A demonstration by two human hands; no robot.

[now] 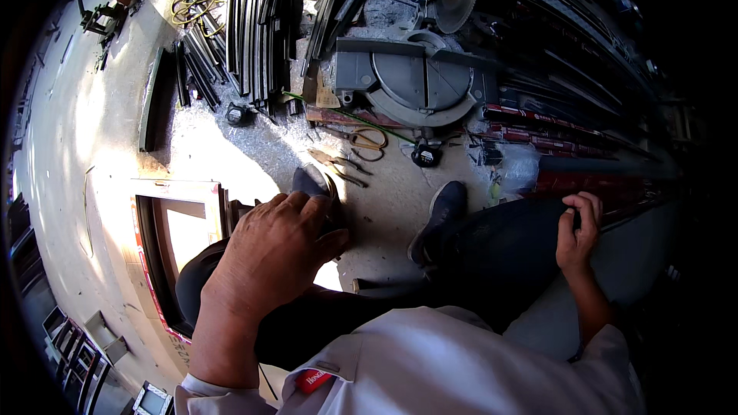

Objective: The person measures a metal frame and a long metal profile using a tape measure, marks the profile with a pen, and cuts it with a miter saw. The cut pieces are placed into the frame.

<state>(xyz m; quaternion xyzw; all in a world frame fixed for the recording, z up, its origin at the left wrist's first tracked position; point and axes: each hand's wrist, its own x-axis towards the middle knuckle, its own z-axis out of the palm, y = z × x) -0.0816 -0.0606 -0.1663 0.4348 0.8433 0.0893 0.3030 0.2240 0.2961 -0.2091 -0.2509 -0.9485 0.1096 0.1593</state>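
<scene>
Both our right hand (580, 232), loosely open, and left hand (265, 261), grip hidden, curl; at picture left, the frame (184, 190) seems rigid, best held by opposite sides.

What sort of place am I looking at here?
Most likely a small frame-making workshop: a grey metal mitre saw with a round toothed blade, bundles of long, narrow dark strips, and scissors with yellow-orange loop handles are on the floor.

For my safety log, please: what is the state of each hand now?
Left hand: fingers curled; whether it holds something cannot be told.
Right hand: loosely open, nothing visible in it.
</scene>
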